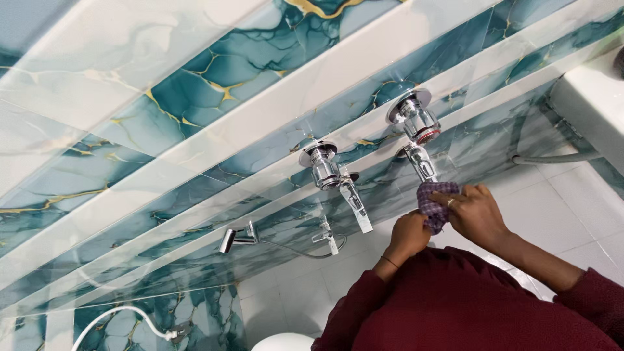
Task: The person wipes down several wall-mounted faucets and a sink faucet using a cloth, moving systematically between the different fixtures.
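Hands are working together at the right-hand chrome tap (pixel 416 130) on the tiled wall (pixel 195 91). You are gripping a checked cloth (pixel 434 203) with both hands just below that tap's lever (pixel 421 162), and the cloth is touching the lever's lower end. Your right hand (pixel 476 211) is closing its grip over the top of the cloth, fingers curled around the fabric; a ring is showing on one finger. Your left hand (pixel 408 235) is clasping the cloth from below and to the left, its grip also closed, with a thin bracelet at the wrist. Both dark red sleeves (pixel 468 305) are rising into the lower part of the view.

A second chrome tap (pixel 323 166) is projecting from the wall to the left, its long lever (pixel 356 208) hanging free and well apart from your hands. Further left, a small chrome spout (pixel 235 238) is standing out from the wall, with a thin hose running from it toward a smaller valve (pixel 327 235). A white hose (pixel 117 318) is curving along the lower left corner. A white fixture (pixel 595 104) is sitting at the right edge, with a grey pipe (pixel 552 158) passing beneath it.
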